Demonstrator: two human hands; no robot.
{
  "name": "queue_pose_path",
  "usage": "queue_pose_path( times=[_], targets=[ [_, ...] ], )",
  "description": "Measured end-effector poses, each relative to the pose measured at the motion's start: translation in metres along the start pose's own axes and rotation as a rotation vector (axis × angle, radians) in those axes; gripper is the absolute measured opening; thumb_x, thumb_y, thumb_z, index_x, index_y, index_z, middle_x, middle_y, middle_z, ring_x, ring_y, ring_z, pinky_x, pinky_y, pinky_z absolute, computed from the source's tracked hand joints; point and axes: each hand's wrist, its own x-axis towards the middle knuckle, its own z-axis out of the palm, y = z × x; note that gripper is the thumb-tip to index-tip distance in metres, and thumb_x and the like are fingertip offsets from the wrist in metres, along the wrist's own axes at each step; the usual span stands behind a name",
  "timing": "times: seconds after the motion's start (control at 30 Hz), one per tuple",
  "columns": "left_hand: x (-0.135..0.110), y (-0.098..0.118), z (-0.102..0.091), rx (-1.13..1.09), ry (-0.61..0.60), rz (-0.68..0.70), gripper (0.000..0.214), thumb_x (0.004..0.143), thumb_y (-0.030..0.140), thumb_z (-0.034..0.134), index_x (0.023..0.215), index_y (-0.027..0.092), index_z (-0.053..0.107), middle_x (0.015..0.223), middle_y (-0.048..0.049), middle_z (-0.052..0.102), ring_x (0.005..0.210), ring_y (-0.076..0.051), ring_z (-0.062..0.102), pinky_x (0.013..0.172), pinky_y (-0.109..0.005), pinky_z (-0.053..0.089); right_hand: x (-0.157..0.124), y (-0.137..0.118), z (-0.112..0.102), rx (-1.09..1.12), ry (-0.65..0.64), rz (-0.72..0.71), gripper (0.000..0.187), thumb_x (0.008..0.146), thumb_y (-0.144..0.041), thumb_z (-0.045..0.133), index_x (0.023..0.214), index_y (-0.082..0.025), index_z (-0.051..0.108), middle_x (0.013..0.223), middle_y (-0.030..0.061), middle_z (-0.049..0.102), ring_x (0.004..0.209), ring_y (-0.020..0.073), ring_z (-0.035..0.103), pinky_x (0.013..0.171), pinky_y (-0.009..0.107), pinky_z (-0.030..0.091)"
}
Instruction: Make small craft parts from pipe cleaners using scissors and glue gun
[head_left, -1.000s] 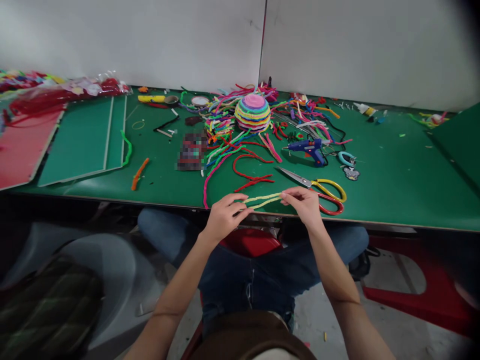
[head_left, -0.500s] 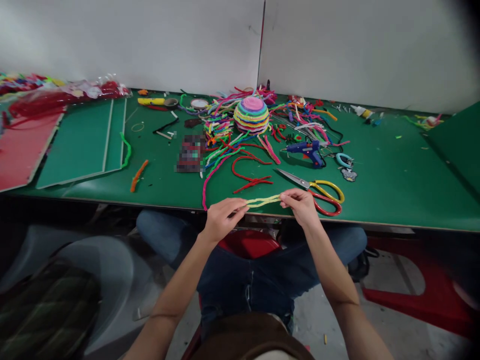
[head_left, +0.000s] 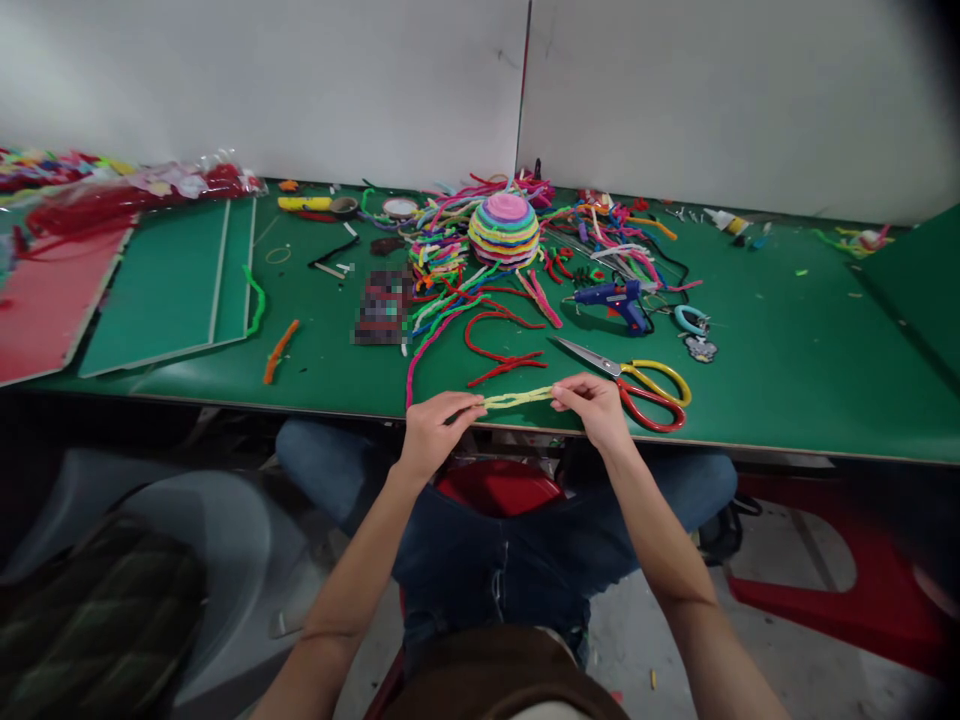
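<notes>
A pale yellow pipe cleaner (head_left: 517, 399), with two strands side by side, is stretched between my hands over the table's front edge. My left hand (head_left: 436, 425) pinches its left end, and my right hand (head_left: 594, 405) pinches the right end. Beside my right hand lie large scissors (head_left: 630, 378) with one yellow and one red handle, blades pointing left. Bent red pipe cleaners (head_left: 499, 352) rest just beyond the yellow strands. Farther back sits a striped, multicoloured dome (head_left: 505, 230) of coiled pipe cleaners.
A blue glue gun (head_left: 616, 302) lies right of centre, near light-blue pliers (head_left: 691, 320). Heaps of coloured pipe cleaners (head_left: 442, 255) surround the dome. Green boards (head_left: 165, 290) and a plastic bag of red strands (head_left: 142, 195) occupy the left. An orange pipe cleaner (head_left: 281, 352) lies nearer.
Both hands have shifted slightly left with the yellow pipe cleaner between them. Its two strands now lie closer together. The things on the table have stayed in place.
</notes>
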Motion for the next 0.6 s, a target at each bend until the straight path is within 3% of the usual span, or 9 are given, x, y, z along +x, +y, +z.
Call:
queue_pose_path(
  times=[0.13, 0.27, 0.6],
  targets=[
    [-0.001, -0.004, 0.004, 0.101, 0.060, 0.129, 0.008, 0.078, 0.019, 0.064, 0.083, 0.017, 0.071, 0.081, -0.0034, 0.074, 0.075, -0.015, 0.069, 0.071, -0.027, 0.056, 0.001, 0.001, 0.001, -0.004, 0.000, -0.005, 0.022, 0.056, -0.032, 0.080, 0.066, -0.017, 0.068, 0.055, -0.0018, 0.067, 0.050, 0.0101, 0.063, 0.052, 0.021, 0.054],
    [-0.001, -0.008, 0.009, 0.178, 0.042, 0.233, 0.010, 0.081, 0.015, 0.061, 0.083, 0.014, 0.070, 0.081, -0.0043, 0.074, 0.076, -0.015, 0.069, 0.070, -0.027, 0.057, 0.004, 0.001, 0.001, 0.006, 0.005, 0.019, 0.021, 0.055, -0.032, 0.080, 0.066, -0.017, 0.069, 0.055, -0.0020, 0.066, 0.050, 0.0097, 0.063, 0.052, 0.020, 0.054],
    [0.002, -0.012, 0.012, 0.206, 0.019, 0.190, 0.014, 0.084, 0.017, 0.056, 0.082, 0.014, 0.070, 0.079, -0.0046, 0.073, 0.074, -0.015, 0.068, 0.067, -0.027, 0.056, 0.014, -0.002, 0.003, -0.038, -0.004, 0.030, 0.023, 0.055, -0.033, 0.080, 0.067, -0.017, 0.069, 0.057, -0.0006, 0.068, 0.052, 0.0110, 0.064, 0.055, 0.023, 0.055]
  ],
)
